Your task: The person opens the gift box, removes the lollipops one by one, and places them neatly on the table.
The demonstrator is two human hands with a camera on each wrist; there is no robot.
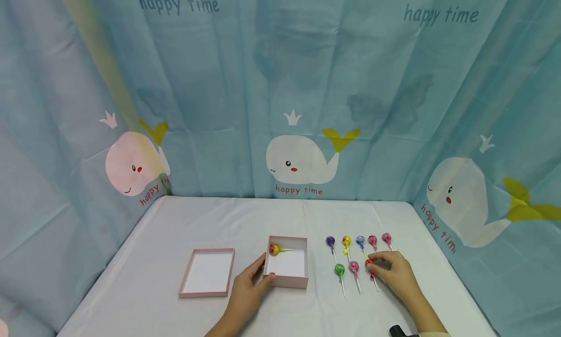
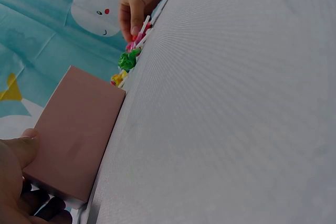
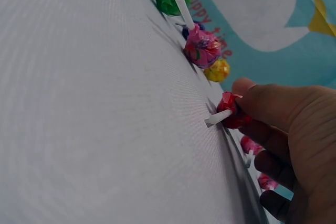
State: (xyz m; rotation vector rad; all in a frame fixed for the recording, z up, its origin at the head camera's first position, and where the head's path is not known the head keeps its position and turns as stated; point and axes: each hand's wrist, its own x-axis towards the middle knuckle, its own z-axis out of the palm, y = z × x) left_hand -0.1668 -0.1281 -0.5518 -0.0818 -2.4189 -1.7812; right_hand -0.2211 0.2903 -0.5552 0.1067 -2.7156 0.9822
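Observation:
A pink open box stands on the table with one lollipop, red and yellow, lying inside it. My left hand holds the box at its left side, thumb at the near wall; in the left wrist view the box's pink side rises beside the thumb. Over to the right, my right hand pinches the wrapped head of a red lollipop between thumb and fingers, its white stick pointing toward the near side. A pink lollipop and a green lollipop lie left of that hand.
Behind lie a purple lollipop, a yellow one, a blue one and two pink ones, the outer pink lollipop farthest right. A pink-rimmed box lid rests left of the box. A whale-print curtain surrounds the white table.

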